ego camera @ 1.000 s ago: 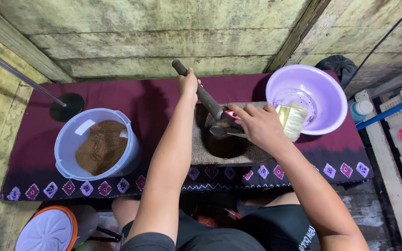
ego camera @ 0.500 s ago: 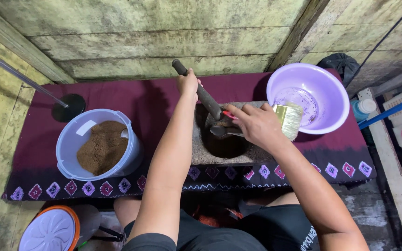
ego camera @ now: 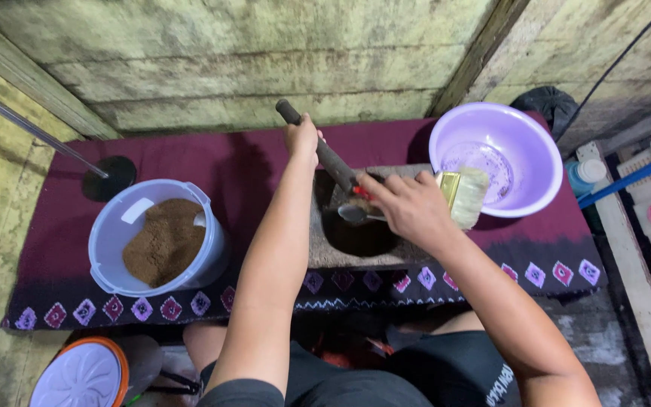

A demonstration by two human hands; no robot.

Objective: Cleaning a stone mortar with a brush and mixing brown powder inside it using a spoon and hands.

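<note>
Left hand [ego camera: 302, 138] gripped pestle [ego camera: 325, 154] in stone mortar [ego camera: 352, 234], frame centre; right hand [ego camera: 408, 207] closed on spoon [ego camera: 356, 214], scraping powder off. Looked mid-scrape; next probably needs careful spoon angle.

A pale translucent tub [ego camera: 156, 240] with a white rectangular label [ego camera: 138, 210] on its inner wall stands at the left on the maroon cloth [ego camera: 212, 162], while a small blue-capped bottle [ego camera: 586, 175] stands at the far right edge.
</note>
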